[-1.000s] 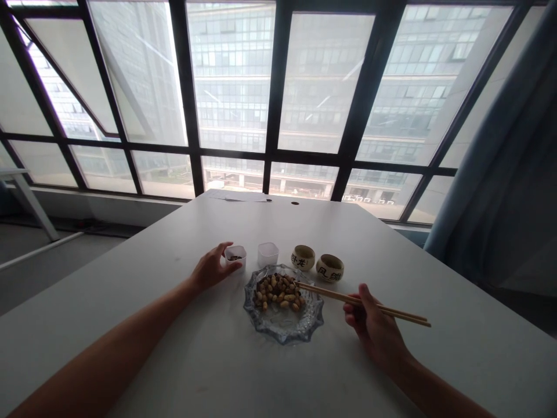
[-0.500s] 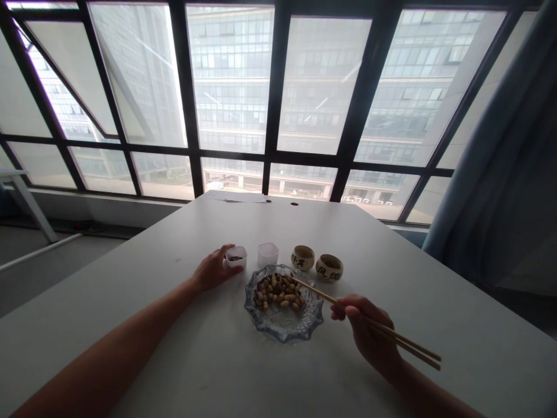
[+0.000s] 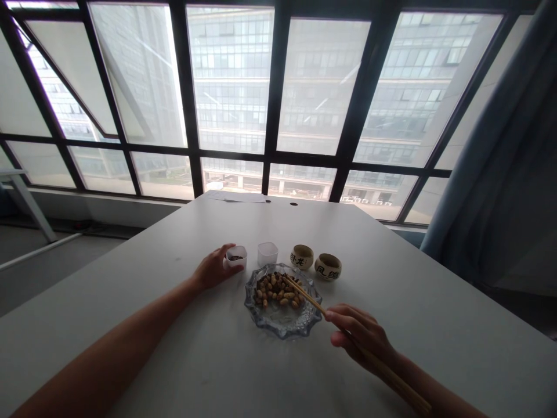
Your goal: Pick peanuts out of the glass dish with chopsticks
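My left hand (image 3: 216,267) is wrapped around a small white plastic cup (image 3: 237,265) with some dark bits inside. In my right hand (image 3: 363,339) is a pair of wooden chopsticks (image 3: 310,298), their tips down among the peanuts (image 3: 282,297). Those peanuts, mixed with smaller dark pieces, lie toward the far side of a scalloped clear glass bowl (image 3: 282,331). Whether the tips pinch anything is too small to tell. Just behind the bowl stands a second white plastic cup (image 3: 267,255).
Two cream ceramic cups with black characters, one (image 3: 301,258) beside the other (image 3: 328,268), stand right of the plastic cups. Paper sheets (image 3: 235,197) lie at the far end of the white table (image 3: 209,360). A blue curtain (image 3: 483,151) hangs at the right.
The chopstick tips have moved left and deeper into the peanuts. My right hand has turned and lowered the back ends of the sticks. The left hand stays on the cup.
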Tool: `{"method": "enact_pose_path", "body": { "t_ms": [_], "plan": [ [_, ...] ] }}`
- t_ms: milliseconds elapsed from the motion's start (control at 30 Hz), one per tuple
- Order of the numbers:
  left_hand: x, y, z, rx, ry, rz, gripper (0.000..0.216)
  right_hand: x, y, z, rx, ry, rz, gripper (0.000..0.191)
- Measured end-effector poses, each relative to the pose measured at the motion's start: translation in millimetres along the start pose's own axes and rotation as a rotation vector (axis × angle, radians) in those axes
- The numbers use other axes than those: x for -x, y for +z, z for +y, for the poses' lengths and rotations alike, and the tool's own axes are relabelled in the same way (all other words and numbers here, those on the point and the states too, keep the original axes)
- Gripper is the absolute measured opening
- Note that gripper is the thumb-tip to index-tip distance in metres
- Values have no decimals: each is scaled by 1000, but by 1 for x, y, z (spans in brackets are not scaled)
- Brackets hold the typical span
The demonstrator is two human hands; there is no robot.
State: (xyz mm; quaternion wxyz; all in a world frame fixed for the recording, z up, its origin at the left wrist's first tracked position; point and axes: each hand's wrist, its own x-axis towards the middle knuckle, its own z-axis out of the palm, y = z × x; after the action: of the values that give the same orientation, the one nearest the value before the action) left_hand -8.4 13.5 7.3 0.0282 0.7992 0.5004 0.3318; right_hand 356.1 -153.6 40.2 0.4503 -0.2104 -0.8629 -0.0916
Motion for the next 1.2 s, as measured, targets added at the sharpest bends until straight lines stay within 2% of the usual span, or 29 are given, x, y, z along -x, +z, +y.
{"method": "enact_pose_path", "body": {
  "t_ms": [133, 233, 300, 433, 500, 567, 700, 900, 1033, 1200],
  "plan": [
    [0, 1, -1, -10, 12, 13, 64, 0, -1, -1, -10, -9, 0, 25],
    [0, 2, -1, -17, 21, 23, 64, 3, 2, -2, -87, 79, 48, 24],
    [1, 2, -1, -13, 47, 57, 64, 5, 8, -3, -162, 260, 149, 23],
    [2, 0, 0, -2, 139, 144, 63, 8, 19, -1, -355, 732, 437, 32],
    [2, -2, 1, 2, 171, 161, 61, 9, 22, 0, -435, 856, 510, 37],
    [2, -2, 1, 7, 186, 162, 61, 10, 23, 2, -476, 902, 531, 40],
    [2, -2, 2, 8, 193, 155, 62, 5, 19, 1, -466, 874, 513, 40],
    [2, -5, 7, 12, 210, 114, 61, -39, 22, 8, -382, 589, 413, 29],
    [3, -7, 9, 28, 194, 101, 63, -81, 47, 18, -400, 478, 279, 26],
    [4, -6, 9, 51, 193, 96, 64, -112, 84, 29, -376, 519, 88, 34]
  ]
}}
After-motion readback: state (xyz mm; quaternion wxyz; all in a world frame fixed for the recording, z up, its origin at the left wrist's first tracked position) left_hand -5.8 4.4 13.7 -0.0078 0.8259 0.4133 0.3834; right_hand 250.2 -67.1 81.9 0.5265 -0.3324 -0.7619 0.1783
